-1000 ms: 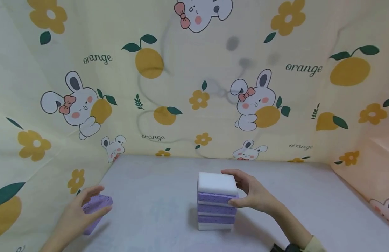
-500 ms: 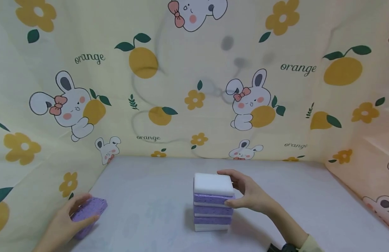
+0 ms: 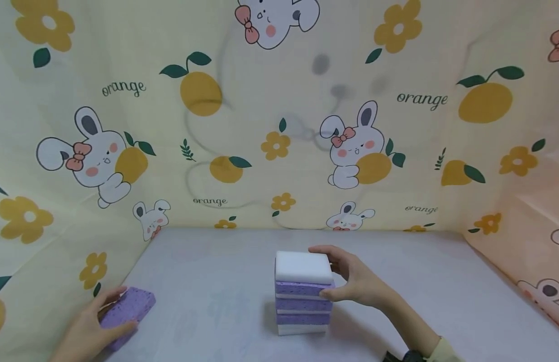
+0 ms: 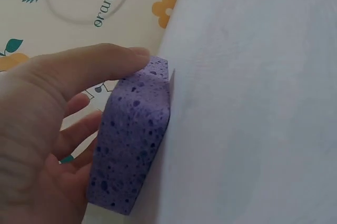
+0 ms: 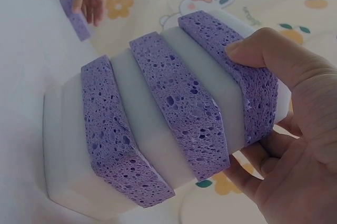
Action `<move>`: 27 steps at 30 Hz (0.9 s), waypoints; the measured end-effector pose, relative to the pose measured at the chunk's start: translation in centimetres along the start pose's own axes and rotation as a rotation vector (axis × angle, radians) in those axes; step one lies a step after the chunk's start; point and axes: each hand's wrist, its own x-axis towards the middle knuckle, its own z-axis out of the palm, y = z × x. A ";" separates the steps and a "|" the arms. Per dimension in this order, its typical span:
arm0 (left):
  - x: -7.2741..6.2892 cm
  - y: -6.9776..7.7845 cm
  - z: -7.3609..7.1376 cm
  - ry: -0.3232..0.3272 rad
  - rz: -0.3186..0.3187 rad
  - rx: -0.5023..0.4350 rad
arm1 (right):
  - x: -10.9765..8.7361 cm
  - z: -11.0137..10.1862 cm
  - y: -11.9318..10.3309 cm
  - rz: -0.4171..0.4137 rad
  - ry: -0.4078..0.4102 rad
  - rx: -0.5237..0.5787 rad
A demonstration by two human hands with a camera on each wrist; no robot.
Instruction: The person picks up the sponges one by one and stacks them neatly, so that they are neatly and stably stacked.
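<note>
My left hand (image 3: 87, 327) holds a purple, pitted sponge (image 3: 132, 307) low at the left side of the table. In the left wrist view its thumb lies along one end of the purple sponge (image 4: 131, 134), with the other fingers behind. At the centre stands a stack of white and purple sponge layers (image 3: 303, 304), with a white block (image 3: 303, 265) on top. My right hand (image 3: 356, 281) grips this stack near its top. The right wrist view shows the thumb on the uppermost purple layer (image 5: 210, 40) and fingers curled round the far side.
A pale table (image 3: 207, 291) spreads beneath both hands. Behind it and along both sides hangs a cream cloth (image 3: 248, 100) printed with rabbits, oranges and flowers. A dark watch (image 3: 412, 356) is on the right wrist.
The left hand has come down toward the table with its sponge, which now lies at a flatter angle. The right hand keeps its grip on the stack. The head view has shifted slightly right.
</note>
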 end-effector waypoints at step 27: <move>0.1 0.0 0.8 0.037 -0.015 0.044 | 0.0 0.0 0.1 -0.022 -0.006 -0.003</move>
